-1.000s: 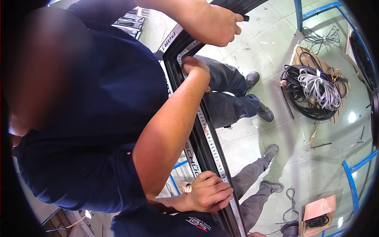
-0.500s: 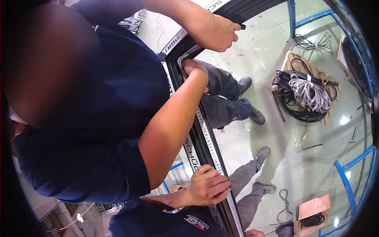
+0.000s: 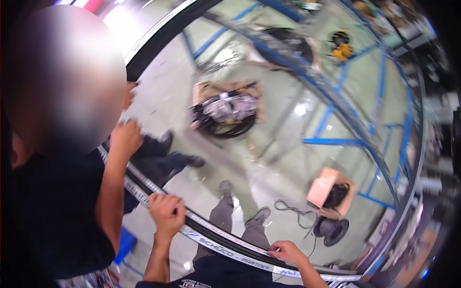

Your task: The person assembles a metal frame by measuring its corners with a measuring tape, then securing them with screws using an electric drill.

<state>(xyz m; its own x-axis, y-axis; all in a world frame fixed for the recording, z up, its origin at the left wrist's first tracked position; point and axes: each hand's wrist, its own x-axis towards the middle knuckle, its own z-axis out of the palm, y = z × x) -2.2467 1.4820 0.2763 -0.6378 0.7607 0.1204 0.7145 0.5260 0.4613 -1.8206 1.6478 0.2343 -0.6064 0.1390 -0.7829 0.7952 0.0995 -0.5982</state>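
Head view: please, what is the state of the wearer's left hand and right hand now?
Left hand: closed on the black frame.
Right hand: fingers bent at the frame; whether they grip anything cannot be told.

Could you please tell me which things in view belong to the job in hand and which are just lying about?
Apparently in use:
long black frame bar, with the left hand and right hand at it
white measuring strip along the bar

Apparently just lying about:
coiled black and grey cables on brown cardboard
open brown cardboard box
round black spool beside the box
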